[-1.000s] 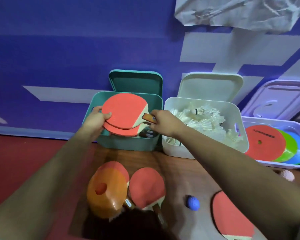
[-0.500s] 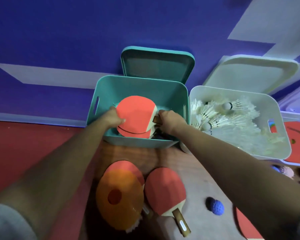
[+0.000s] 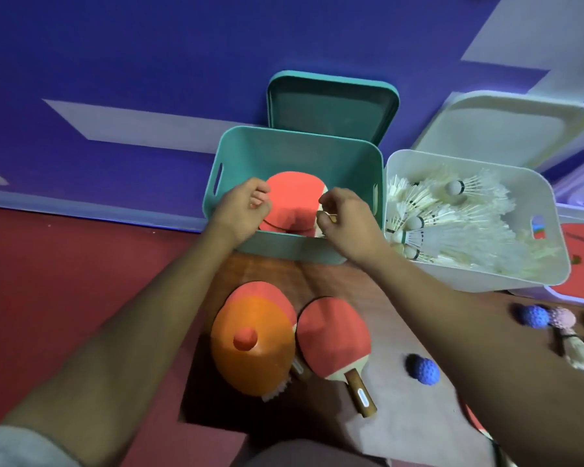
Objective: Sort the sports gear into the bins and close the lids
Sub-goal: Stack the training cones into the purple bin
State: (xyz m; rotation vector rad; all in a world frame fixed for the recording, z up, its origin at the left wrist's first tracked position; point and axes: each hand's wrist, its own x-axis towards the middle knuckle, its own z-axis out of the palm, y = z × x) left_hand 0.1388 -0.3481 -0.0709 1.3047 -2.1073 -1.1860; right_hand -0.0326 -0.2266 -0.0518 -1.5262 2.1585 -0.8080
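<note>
1. The teal bin (image 3: 297, 246) stands at the far edge of the worktop (image 3: 395, 416), its lid (image 3: 331, 106) upright behind it.
2. Two red paddles (image 3: 294, 197) lie stacked inside the bin, faces up.
3. The left hand (image 3: 241, 210) hovers at the stack's left edge, fingers loosely curled and grasping nothing.
4. The right hand (image 3: 348, 217) is at the paddle's handle end. Thumb and forefinger curl around it, but I cannot tell whether they pinch it.
5. Just right of the teal bin, a white bin (image 3: 479, 278) holds shuttlecocks (image 3: 452, 227).
6. Near the worktop's left edge, an orange cone (image 3: 250, 345) lies on a paddle (image 3: 260, 291), with another paddle (image 3: 331, 335) just beside it.
7. A blue ball (image 3: 422, 369) sits toward the right edge.
</note>
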